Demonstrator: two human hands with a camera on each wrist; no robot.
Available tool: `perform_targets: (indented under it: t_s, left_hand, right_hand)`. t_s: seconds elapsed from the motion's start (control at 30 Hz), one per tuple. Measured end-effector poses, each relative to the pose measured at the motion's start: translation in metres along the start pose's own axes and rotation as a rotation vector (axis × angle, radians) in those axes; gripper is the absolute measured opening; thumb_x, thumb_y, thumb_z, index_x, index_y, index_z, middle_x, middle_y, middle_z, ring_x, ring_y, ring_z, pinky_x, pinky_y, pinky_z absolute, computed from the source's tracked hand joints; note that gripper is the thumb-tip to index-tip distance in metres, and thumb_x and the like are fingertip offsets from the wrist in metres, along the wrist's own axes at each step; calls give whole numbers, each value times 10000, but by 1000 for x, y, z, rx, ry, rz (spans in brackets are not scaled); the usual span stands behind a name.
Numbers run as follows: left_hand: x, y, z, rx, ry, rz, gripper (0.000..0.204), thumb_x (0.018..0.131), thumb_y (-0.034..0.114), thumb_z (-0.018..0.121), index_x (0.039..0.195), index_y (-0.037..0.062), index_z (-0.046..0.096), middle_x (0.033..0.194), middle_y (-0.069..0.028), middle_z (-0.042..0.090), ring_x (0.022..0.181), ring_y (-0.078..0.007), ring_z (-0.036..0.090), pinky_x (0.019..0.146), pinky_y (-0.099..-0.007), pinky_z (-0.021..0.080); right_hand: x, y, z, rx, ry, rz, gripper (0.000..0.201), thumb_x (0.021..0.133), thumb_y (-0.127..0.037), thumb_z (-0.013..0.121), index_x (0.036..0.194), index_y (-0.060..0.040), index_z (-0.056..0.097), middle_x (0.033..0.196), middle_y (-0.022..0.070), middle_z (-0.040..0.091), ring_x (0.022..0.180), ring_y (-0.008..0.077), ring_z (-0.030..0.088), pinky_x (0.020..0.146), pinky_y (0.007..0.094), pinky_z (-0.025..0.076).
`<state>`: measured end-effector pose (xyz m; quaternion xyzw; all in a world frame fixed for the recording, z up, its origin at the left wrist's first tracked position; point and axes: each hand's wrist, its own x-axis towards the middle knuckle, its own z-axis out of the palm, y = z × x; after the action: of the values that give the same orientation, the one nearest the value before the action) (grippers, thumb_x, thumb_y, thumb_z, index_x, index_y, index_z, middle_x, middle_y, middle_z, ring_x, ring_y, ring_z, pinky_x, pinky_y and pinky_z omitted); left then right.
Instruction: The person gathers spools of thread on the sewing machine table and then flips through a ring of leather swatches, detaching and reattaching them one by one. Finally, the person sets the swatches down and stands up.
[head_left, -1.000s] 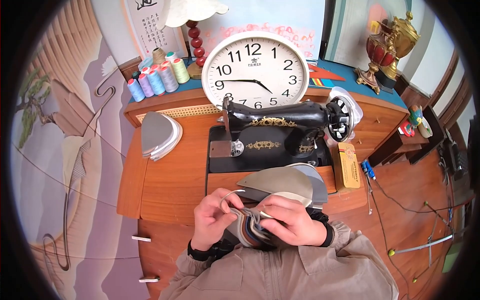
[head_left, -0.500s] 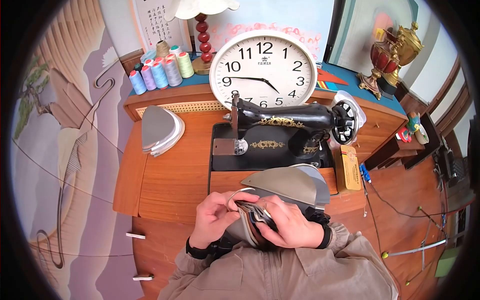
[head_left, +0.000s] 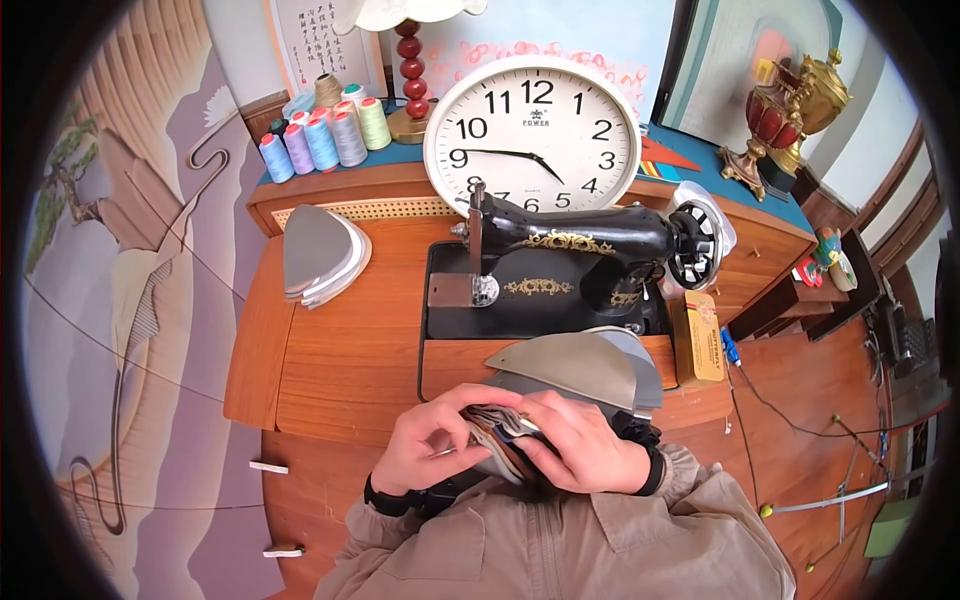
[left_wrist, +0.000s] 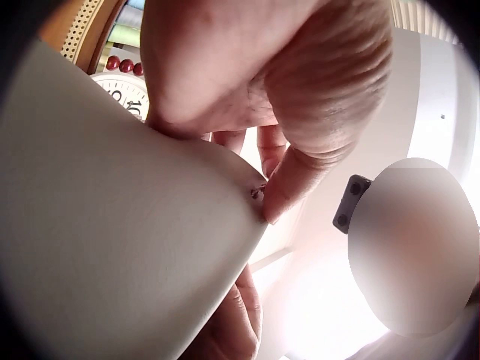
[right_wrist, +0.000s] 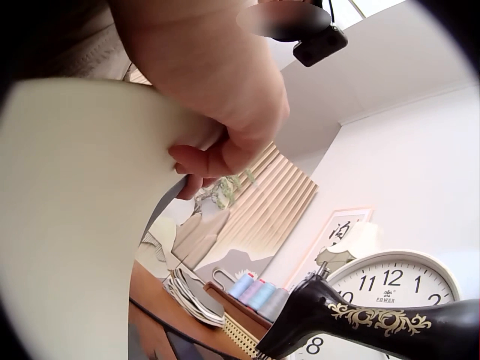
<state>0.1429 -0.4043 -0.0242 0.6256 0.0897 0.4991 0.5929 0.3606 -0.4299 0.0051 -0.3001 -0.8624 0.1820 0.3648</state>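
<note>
Close to the person's body, both hands hold a bundle of layered, curved material pieces (head_left: 507, 458) in grey, brown and dark tones. My left hand (head_left: 428, 445) pinches its left side, fingers over the top edge. In the left wrist view the thumb presses the edge of a pale piece (left_wrist: 127, 225), beside a small dark mark like a stitched hole. My right hand (head_left: 592, 450) grips the bundle's right side, thumb in front; in the right wrist view its fingers curl over the edge of a pale piece (right_wrist: 75, 217). The inner layers are mostly hidden.
Just beyond the hands lie larger grey and olive pieces (head_left: 575, 368), before a black sewing machine (head_left: 590, 240). A stack of grey pieces (head_left: 320, 255) sits at the table's left. A yellow box (head_left: 698, 340) stands right; thread spools (head_left: 322, 145) and a clock (head_left: 535, 130) are behind.
The thin edge curling up by the left fingers no longer shows. My left fingers have moved right over the bundle's top edge, near the right fingers. The layers are less fanned out.
</note>
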Motion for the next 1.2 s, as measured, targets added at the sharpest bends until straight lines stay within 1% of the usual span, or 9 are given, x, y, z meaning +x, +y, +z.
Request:
perform_targets:
  t_s: [0.3,0.4,0.47,0.57,0.97,1.07,1.13,1.17,1.2]
  left_hand:
    - [6,-6,13,-81,20,-13,267,818,-82,673,977,56,509,1298,-287,486,1221,-358,514,1001,-453,422]
    - [7,-7,14,-94,35,-24,297,842,-61,653,1105,36,553,1334,-234,485,1220,-317,517,989,-399,438]
    - [10,-4,9,322,-96,-19,397,849,4,669,1216,46,526,1286,-211,484,1183,-290,513,981,-399,427]
    - [16,-2,16,435,-95,-12,388,900,95,631,1261,27,506,1261,-178,484,1134,-261,511,960,-368,421]
    - [14,-7,27,359,-72,-115,354,951,118,571,1266,20,446,1215,-159,502,1117,-243,506,964,-355,394]
    - [11,-12,27,349,-72,-95,368,948,98,570,1274,15,421,1208,-153,506,1117,-244,508,978,-357,384]
    - [8,-11,29,288,-81,-128,379,919,43,570,1276,14,443,1213,-139,506,1132,-240,503,985,-346,382]
    - [7,-10,30,227,-91,-163,401,891,-13,569,1277,12,466,1217,-124,505,1147,-235,498,992,-335,380]
    - [7,-9,31,224,-88,-161,401,891,-13,569,1277,12,466,1217,-124,505,1147,-235,498,992,-335,380]
  right_hand:
    - [-6,2,-8,9,39,6,529,818,-24,626,1312,57,455,1017,159,567,820,335,615,695,376,514]
    - [-9,4,-10,24,46,23,527,822,-27,624,1312,60,449,1019,165,563,824,340,615,698,381,513]
    - [-11,5,-12,34,54,26,529,824,-28,623,1314,61,444,1022,169,561,827,343,615,700,384,512]
    - [-12,5,-16,68,27,60,520,839,-34,615,1317,64,433,1031,175,552,827,346,615,690,390,511]
    - [-16,2,-25,-7,22,96,520,862,-85,621,1326,67,443,956,147,539,791,316,613,669,381,510]
    - [-15,5,-28,67,70,82,423,894,-102,599,1274,63,517,934,140,565,787,291,610,672,358,505]
    - [-22,18,-27,281,113,29,309,939,-115,560,1199,47,597,902,143,595,790,279,603,677,335,497]
    - [-21,14,-25,388,166,121,210,961,-99,553,1083,26,668,865,126,630,766,212,609,670,300,485]
    - [-21,15,-25,386,162,122,210,961,-99,553,1083,26,668,865,126,630,766,212,609,670,300,485]
